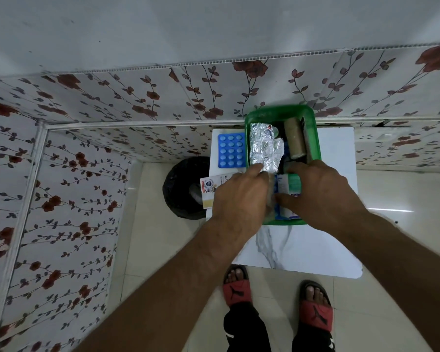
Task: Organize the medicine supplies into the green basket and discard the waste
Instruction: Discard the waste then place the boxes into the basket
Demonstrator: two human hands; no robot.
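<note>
The green basket (313, 123) stands on a small white table (302, 250). Inside it lie a silver foil blister strip (263, 146), a tan bandage roll (294, 139) and a blue-and-white medicine box (287, 184). My left hand (239, 196) pinches the near end of the foil strip over the basket's left side. Resting on the medicine box at the basket's near end is my right hand (320, 191), fingers curled around it. A blue pill blister card (231, 149) lies on the table left of the basket. A white printed carton (210, 191) pokes out under my left hand.
A black-lined waste bin (181, 189) stands on the tiled floor just left of the table. Floral-papered walls close in behind and on the left. My feet in red sandals (315, 311) stand at the table's near edge.
</note>
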